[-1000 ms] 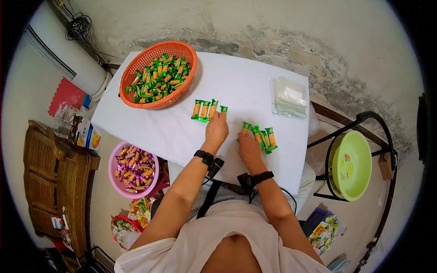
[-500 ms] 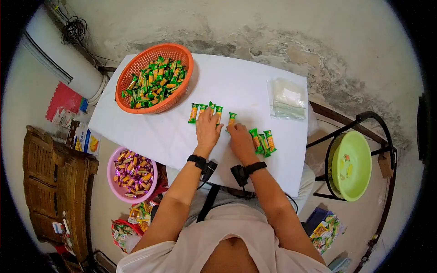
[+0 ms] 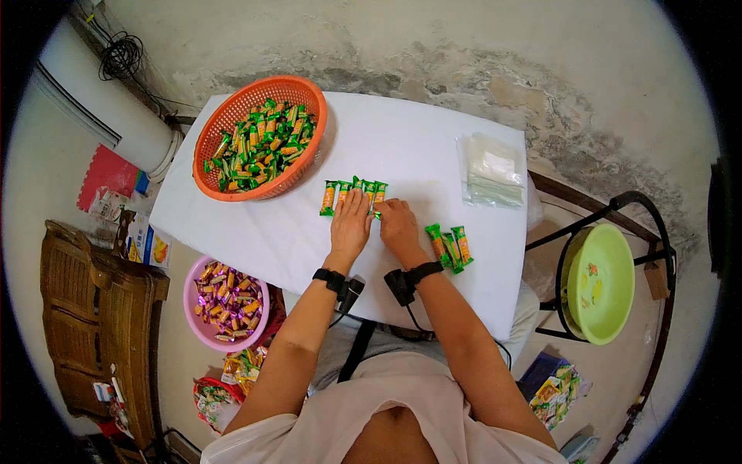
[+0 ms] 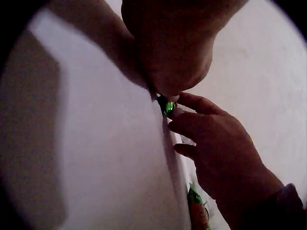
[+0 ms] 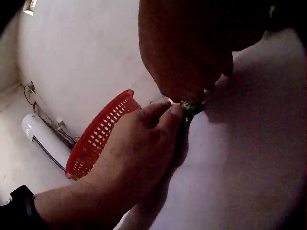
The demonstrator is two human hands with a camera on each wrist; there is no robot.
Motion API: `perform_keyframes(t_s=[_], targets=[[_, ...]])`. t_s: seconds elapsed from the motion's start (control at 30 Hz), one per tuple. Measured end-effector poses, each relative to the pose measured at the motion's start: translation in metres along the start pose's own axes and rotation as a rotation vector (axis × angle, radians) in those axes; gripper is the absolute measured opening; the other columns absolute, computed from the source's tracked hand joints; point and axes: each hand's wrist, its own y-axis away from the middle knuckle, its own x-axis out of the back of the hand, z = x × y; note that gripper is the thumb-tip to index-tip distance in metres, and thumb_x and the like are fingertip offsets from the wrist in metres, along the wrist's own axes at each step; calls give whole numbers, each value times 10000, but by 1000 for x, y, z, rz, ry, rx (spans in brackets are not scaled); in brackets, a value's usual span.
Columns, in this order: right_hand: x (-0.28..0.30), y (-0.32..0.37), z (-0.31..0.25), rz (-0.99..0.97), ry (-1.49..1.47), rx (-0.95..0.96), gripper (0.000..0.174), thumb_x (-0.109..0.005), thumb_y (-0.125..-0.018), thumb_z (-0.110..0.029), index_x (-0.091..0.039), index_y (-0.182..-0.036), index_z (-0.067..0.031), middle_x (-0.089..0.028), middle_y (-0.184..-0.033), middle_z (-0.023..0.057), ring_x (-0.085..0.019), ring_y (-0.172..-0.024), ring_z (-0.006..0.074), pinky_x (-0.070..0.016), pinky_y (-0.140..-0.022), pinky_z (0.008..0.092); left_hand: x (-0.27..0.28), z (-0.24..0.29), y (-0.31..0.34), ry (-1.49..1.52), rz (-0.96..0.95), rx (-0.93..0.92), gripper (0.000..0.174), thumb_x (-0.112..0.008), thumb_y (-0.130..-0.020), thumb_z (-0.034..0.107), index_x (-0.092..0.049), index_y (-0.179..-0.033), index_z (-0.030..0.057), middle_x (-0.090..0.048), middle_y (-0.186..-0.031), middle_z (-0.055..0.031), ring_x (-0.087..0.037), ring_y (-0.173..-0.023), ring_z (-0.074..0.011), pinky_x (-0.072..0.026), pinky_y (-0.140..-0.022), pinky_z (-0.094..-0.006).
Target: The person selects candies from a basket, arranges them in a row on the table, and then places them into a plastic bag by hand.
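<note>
Small green-and-orange wrapped snack bars stand side by side in a short row on the white-covered table. My left hand lies over the row with its fingers stretched forward, covering the lower parts of the middle bars. Beside it, my right hand has its fingers bent and pinches the near end of the row's rightmost snack bar. In the left wrist view, a bit of shiny green wrapper shows between the two hands' fingertips. Three more bars lie in a loose group right of my right hand.
An orange mesh basket full of the same bars stands at the table's back left. Clear plastic bags lie at the back right. A pink basin of purple-wrapped sweets sits below the left edge; a green basin stands on a rack to the right.
My right hand has brought one bar from the right-hand group leftwards to the end of the row. My left hand has shifted slightly left and lies flatter over the row.
</note>
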Motion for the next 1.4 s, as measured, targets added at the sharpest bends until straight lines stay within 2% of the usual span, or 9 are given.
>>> perform_keyframes(t_s=[0.23,0.43,0.57,0.63,0.7,0.8,0.97,1.17,1.4], targets=[[0,-1,0,20,2,32,257,-551,-786,-48,-621,-1024,-117,-597,-996,99,-549,-929,316,-469,-758,436,3,-3,1,-27,6,-2,476,-602,-857,210,-492,-1286,34,-449,-1374,-155,-383,-1306,-282,-291,-1076,-437],[24,11,-5,31,-31,128,282,-576,-778,-73,-613,-1056,-93,-599,-1017,143,-547,-965,327,-464,-821,432,14,7,8,35,15,-23,523,-584,-859,196,-437,-1334,35,-380,-1417,-197,-338,-1318,-359,-258,-1075,-494],[61,44,6,-88,-81,-54,274,-608,-791,-104,-625,-1061,-64,-606,-1040,134,-549,-999,329,-457,-870,420,28,48,26,62,-41,-84,503,-624,-820,160,-474,-1279,18,-420,-1377,-202,-363,-1299,-357,-290,-1052,-477],[92,56,13,-29,-65,-86,248,-607,-805,-121,-640,-1041,-56,-620,-1002,132,-563,-972,316,-465,-850,414,22,64,35,79,-84,-111,496,-647,-793,134,-493,-1250,14,-440,-1357,-203,-386,-1279,-359,-312,-1037,-462],[118,68,29,109,-104,-290,205,-617,-809,-137,-648,-996,-60,-624,-941,134,-575,-928,315,-473,-809,406,11,77,42,266,-93,-223,504,-683,-755,130,-515,-1222,36,-472,-1322,-177,-428,-1230,-349,-350,-998,-454],[144,87,48,87,-59,-418,165,-625,-807,-141,-641,-946,-53,-620,-914,134,-580,-902,320,-476,-774,401,5,109,44,401,-131,-201,517,-725,-708,151,-542,-1181,49,-501,-1244,-164,-454,-1170,-334,-373,-963,-452],[139,111,54,70,-56,-356,166,-646,-795,-131,-616,-943,-62,-609,-898,126,-584,-861,320,-481,-736,416,6,139,36,391,-238,-244,528,-748,-682,177,-557,-1163,77,-496,-1211,-171,-432,-1175,-338,-374,-959,-438],[129,112,40,54,63,-282,314,-698,-748,-146,-606,-1034,-57,-601,-946,135,-579,-917,311,-487,-748,394,-7,125,37,349,-173,-252,450,-741,-676,108,-560,-1086,67,-496,-1211,-179,-469,-1130,-354,-429,-913,-423],[127,101,19,-125,359,-338,468,-751,-703,-270,-567,-1088,-77,-560,-1003,95,-554,-946,273,-484,-723,405,-1,92,39,473,-14,-37,243,-625,-789,33,-565,-1024,31,-561,-1142,-182,-573,-980,-333,-483,-822,-399]])
